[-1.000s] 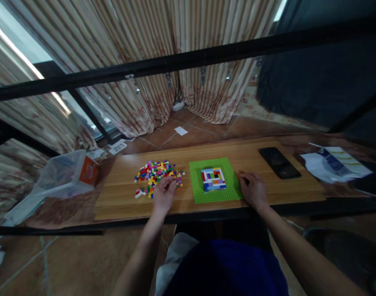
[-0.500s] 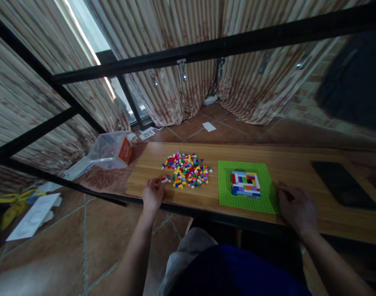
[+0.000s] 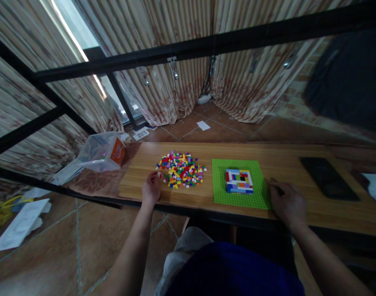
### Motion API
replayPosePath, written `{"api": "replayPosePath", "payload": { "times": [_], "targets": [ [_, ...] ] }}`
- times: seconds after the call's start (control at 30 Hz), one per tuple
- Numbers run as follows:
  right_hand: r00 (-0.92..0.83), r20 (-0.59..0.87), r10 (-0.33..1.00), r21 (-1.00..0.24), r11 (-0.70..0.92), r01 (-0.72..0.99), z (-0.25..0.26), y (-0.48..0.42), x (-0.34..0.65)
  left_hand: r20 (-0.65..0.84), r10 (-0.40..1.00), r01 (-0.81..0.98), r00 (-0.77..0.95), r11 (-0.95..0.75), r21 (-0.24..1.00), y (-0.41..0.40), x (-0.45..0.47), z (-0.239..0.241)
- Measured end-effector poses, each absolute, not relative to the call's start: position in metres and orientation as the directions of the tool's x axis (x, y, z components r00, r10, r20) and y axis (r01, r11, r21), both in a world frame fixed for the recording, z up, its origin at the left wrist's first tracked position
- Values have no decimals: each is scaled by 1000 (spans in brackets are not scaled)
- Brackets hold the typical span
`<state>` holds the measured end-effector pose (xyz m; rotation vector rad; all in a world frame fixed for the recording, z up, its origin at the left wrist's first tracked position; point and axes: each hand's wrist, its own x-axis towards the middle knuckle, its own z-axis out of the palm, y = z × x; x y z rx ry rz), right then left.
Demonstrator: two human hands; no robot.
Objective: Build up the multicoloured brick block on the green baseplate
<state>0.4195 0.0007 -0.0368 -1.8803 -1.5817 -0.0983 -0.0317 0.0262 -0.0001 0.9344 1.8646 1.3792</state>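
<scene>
Left hand [image 3: 151,190] near counter's [image 3: 277,154] front edge, brick [image 3: 159,174] pinched in its grip, plate [image 3: 219,190] rightward; right hand [image 3: 288,202] nearer plate, grip unclear.

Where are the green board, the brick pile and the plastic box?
Green board [image 3: 219,183], head view: bare left strip.
Brick pile [image 3: 182,170], head view: middle.
Plastic box [image 3: 94,163], head view: clear near wall.

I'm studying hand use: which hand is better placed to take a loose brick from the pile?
Probably the left hand: it is beside the brick pile. The right hand is at the right edge of the green baseplate, which lies between it and the pile.
</scene>
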Motion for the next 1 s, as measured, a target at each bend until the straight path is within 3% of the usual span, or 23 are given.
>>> {"api": "replayPosePath", "payload": {
  "times": [0.27, 0.53, 0.8, 1.0],
  "targets": [
    [261, 487, 834, -447, -19, 894, -39, 2, 420, -328, 843, -324, -427, 196, 925, 33, -36, 18],
    [220, 509, 832, -420, 16, 907, -43, 3, 423, -413, 878, -591, -244, 203, 781, 35, -22, 20],
    [222, 514, 828, -408, 9, 913, -45, 3, 423, -340, 876, -414, -342, 184, 892, 43, -20, 15],
    [233, 516, 824, -407, -3, 913, -46, 3, 424, -168, 868, -65, -468, 156, 986, 50, -31, 7]
  ]
}}
